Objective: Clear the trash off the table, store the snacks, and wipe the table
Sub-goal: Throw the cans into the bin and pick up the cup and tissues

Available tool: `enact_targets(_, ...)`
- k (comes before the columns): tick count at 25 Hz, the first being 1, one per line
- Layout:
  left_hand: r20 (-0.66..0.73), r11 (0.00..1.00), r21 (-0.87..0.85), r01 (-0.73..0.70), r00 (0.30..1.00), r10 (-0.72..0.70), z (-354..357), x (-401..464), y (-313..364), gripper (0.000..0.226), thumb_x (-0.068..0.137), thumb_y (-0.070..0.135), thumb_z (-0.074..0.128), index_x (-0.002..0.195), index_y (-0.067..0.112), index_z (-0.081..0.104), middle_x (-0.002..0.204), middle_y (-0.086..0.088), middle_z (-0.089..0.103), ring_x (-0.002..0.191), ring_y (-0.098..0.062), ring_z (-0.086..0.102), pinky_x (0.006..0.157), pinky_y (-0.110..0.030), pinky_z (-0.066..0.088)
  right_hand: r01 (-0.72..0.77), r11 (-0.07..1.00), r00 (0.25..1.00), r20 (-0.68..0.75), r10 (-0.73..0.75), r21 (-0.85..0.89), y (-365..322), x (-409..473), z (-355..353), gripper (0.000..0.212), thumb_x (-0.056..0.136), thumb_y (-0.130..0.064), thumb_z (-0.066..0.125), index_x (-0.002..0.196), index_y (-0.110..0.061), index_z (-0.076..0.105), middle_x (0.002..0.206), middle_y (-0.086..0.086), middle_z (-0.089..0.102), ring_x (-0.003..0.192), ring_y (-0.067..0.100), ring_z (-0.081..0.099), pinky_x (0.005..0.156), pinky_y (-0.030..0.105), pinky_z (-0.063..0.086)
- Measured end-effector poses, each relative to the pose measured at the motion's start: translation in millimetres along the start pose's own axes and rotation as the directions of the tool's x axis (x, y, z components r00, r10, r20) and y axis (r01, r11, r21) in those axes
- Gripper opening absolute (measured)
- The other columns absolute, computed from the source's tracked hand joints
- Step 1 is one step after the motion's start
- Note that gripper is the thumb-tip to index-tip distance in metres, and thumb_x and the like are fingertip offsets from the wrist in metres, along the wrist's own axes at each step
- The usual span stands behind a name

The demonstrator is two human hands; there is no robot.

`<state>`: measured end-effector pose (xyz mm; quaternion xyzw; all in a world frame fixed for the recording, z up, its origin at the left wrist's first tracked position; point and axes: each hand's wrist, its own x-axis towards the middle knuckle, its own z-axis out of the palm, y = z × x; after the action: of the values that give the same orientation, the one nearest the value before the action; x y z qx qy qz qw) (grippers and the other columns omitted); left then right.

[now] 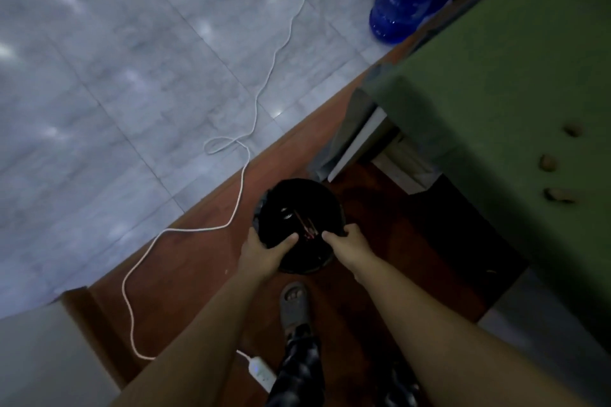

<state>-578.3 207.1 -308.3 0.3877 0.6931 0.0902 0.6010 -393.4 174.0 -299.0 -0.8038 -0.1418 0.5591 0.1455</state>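
Dim room, tiled floor (115, 59) upper left. Lower centre, left hand (264, 249) and right hand (350, 241) grip the bin (299, 201) rim, fingers curled over it. Trash step; next, probably fetching the scraps (549, 163) from the tabletop (496, 92).

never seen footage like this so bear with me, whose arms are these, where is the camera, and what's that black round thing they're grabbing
There is one picture, taken by a wide-angle camera worn on a person's head and looking down, so the arms are that person's own. No machine is involved. The left hand and the right hand each grip the near rim of a black trash bin that stands on the reddish-brown floor. Something red and shiny lies inside; it is too dark to tell what. To the right is a green table with three small brown scraps on it. A white cable trails over the floor, and a blue water jug stands farther back.
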Motion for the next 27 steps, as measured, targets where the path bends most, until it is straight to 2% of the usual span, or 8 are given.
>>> enact_targets(3,0.045,0.964,0.195,-0.179,0.984,0.173,-16.2,-41.3,51.4,0.102,0.057,0.069,0.073,0.140,0.020,0.039,0.145,-0.008,0.047,0.130,-0.024,0.048,0.108,-0.043,0.041,0.192,0.981,0.981,-0.007,-0.193,-0.033,-41.3,-55.3,-24.0,0.063,0.086,-0.038,0.063,0.139,-0.013,0.038,0.141,0.009,0.044,0.125,0.027,0.048,0.096,0.037,0.047)
enact_targets(6,0.091,0.833,0.406,-0.376,0.924,0.372,-23.5,-85.9,118.7,0.106,0.064,0.078,0.061,0.148,0.023,0.029,0.153,-0.004,0.036,0.139,-0.022,0.036,0.112,-0.044,0.035,0.403,0.911,0.907,-0.093,-0.410,-0.086,-82.9,-120.7,-63.0,0.062,0.087,-0.040,0.062,0.139,-0.016,0.039,0.145,0.007,0.038,0.130,0.024,0.041,0.101,0.033,0.039)
enact_targets(11,0.193,0.551,0.486,-0.678,0.698,0.689,-4.9,-164.4,226.6,0.097,0.067,0.080,0.052,0.146,0.028,0.031,0.151,-0.004,0.038,0.137,-0.021,0.036,0.110,-0.038,0.034,0.628,0.772,0.711,-0.332,-0.620,-0.097,-105.0,-224.1,-145.1,0.053,0.084,-0.034,0.067,0.130,-0.015,0.048,0.133,0.006,0.049,0.123,0.018,0.045,0.097,0.024,0.035)
enact_targets(14,0.377,0.399,0.369,-0.839,0.528,0.761,37.4,-206.3,270.9,0.087,0.071,0.076,0.056,0.143,0.031,0.037,0.145,0.001,0.046,0.133,-0.017,0.043,0.108,-0.042,0.039,0.650,0.755,0.638,-0.480,-0.603,-0.084,-77.6,-262.9,-197.3,0.051,0.084,-0.034,0.067,0.129,-0.018,0.049,0.132,0.001,0.050,0.121,0.014,0.046,0.095,0.019,0.034)
enact_targets(17,0.435,0.348,0.364,-0.864,0.489,0.756,95.2,-253.2,287.6,0.103,0.066,0.078,0.056,0.149,0.026,0.025,0.155,-0.004,0.031,0.142,-0.020,0.029,0.114,-0.047,0.032,0.611,0.789,0.606,-0.600,-0.523,-0.070,-30.8,-288.2,-254.9,0.051,0.085,-0.035,0.066,0.130,-0.020,0.049,0.134,-0.001,0.048,0.124,0.013,0.044,0.093,0.018,0.032)
enact_targets(21,0.567,0.242,0.308,-0.920,0.382,0.730,179.9,-303.0,283.6,0.109,0.062,0.083,0.053,0.150,0.031,0.017,0.158,-0.003,0.023,0.145,-0.021,0.023,0.115,-0.046,0.029,0.560,0.828,0.559,-0.735,-0.383,-0.005,50.8,-306.9,-327.7,0.050,0.084,-0.033,0.067,0.129,-0.021,0.049,0.133,-0.003,0.049,0.124,0.011,0.044,0.094,0.022,0.032)
enact_targets(24,0.622,0.208,0.335,-0.919,0.381,0.684,240.6,-325.5,270.3,0.114,0.054,0.091,0.049,0.149,0.039,0.012,0.161,0.001,0.014,0.147,-0.020,0.016,0.115,-0.044,0.025,0.523,0.852,0.540,-0.780,-0.318,0.015,107.0,-309.1,-367.2,0.049,0.083,-0.033,0.068,0.127,-0.022,0.050,0.132,-0.001,0.050,0.123,0.013,0.044,0.095,0.027,0.035)
enact_targets(27,0.656,0.195,0.382,-0.903,0.414,0.631,298.3,-337.6,252.9,0.116,0.051,0.088,0.056,0.148,0.041,0.012,0.162,0.000,0.008,0.148,-0.022,0.013,0.114,-0.044,0.023,0.450,0.893,0.539,-0.798,-0.269,0.002,157.2,-296.6,-398.5,0.049,0.081,-0.033,0.068,0.125,-0.021,0.050,0.127,0.001,0.051,0.121,0.017,0.045,0.092,0.028,0.037)
